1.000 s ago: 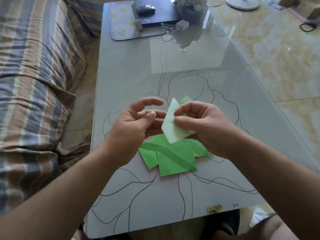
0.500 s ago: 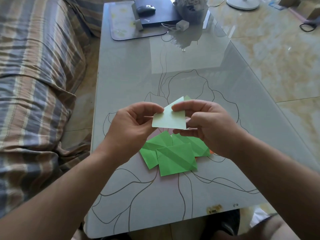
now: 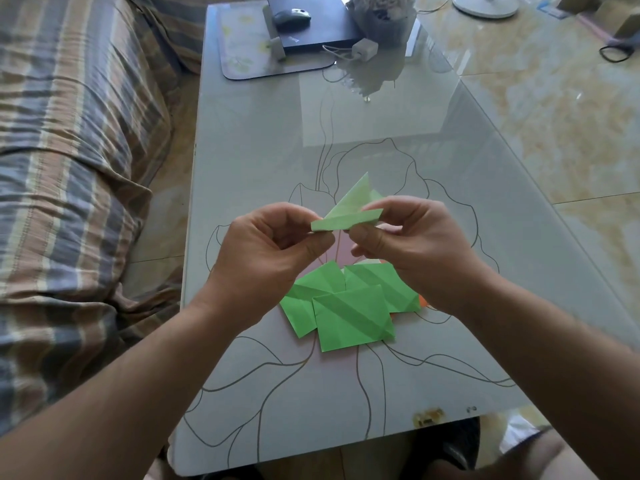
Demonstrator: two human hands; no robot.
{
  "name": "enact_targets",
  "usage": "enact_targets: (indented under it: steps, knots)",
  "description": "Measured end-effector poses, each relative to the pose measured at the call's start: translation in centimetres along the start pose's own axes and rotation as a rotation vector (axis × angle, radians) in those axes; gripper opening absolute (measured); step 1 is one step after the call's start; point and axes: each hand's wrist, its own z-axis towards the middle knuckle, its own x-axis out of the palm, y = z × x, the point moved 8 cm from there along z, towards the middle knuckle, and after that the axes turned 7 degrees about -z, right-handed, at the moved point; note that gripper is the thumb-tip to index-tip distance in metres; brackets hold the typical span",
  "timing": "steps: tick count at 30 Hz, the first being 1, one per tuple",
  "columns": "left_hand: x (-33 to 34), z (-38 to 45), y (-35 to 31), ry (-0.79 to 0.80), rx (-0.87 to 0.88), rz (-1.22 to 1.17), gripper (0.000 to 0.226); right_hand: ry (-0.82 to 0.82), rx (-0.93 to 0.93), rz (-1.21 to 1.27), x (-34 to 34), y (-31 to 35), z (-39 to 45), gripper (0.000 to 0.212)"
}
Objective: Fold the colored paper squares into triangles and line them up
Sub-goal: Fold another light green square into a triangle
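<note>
Head view: above the glass table (image 3: 249, 140), the left hand (image 3: 266, 258) and right hand (image 3: 419, 251) each pinch an end of a pale green paper (image 3: 346, 211), half folded, between thumb and forefinger. Below the hands, just nearer, green creased squares (image 3: 349, 313) lie overlapping on the tabletop.

Glass-top table (image 3: 263, 140) w/ flower line art, daylight glare far end. Striped sofa (image 3: 69, 168) at left. Marbled tile floor (image 3: 554, 116) right; white fan base (image 3: 485, 6) far.
</note>
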Motion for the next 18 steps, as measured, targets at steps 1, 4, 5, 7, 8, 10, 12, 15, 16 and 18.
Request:
enact_targets:
  steps: [1,4,5,7,8,10,12,15,16,18]
  knots:
    - [0.0,0.0,0.0,-0.002,-0.002,0.006,0.018,-0.002,0.006,-0.023,0.0,-0.1,0.0,0.025]
    - [0.0,0.0,0.1,-0.018,-0.024,-0.011,0.015,-0.023,0.012,-0.061,-0.2,-0.2,0.0,0.027]
    - [0.0,0.0,0.3,-0.028,-0.037,-0.027,0.013,-0.033,0.008,-0.067,-0.3,-0.2,0.1,0.024]
    - [-0.1,-0.1,0.6,-0.060,-0.075,-0.062,0.014,-0.050,0.002,-0.059,-0.4,-0.1,0.1,0.023]
    - [-0.1,-0.2,0.7,-0.082,-0.097,-0.088,0.016,-0.055,0.005,-0.039,-0.4,-0.2,0.1,0.024]
    - [-0.2,-0.2,1.1,-0.123,-0.145,-0.158,0.020,-0.058,0.014,-0.008,-0.4,-0.2,0.1,0.023]
    - [-0.1,-0.3,1.4,-0.141,-0.179,-0.208,0.022,-0.060,0.024,-0.001,-0.4,-0.2,0.1,0.015]
    - [0.0,-0.4,1.7,-0.144,-0.212,-0.229,0.024,-0.076,0.040,-0.007,-0.3,-0.3,0.1,0.008]
    - [0.1,-0.4,1.8,-0.144,-0.222,-0.232,0.025,-0.081,0.043,-0.010,-0.3,-0.3,0.0,0.008]
    - [0.2,-0.5,1.8,-0.151,-0.232,-0.235,0.027,-0.100,0.055,0.000,-0.4,-0.4,0.0,0.013]
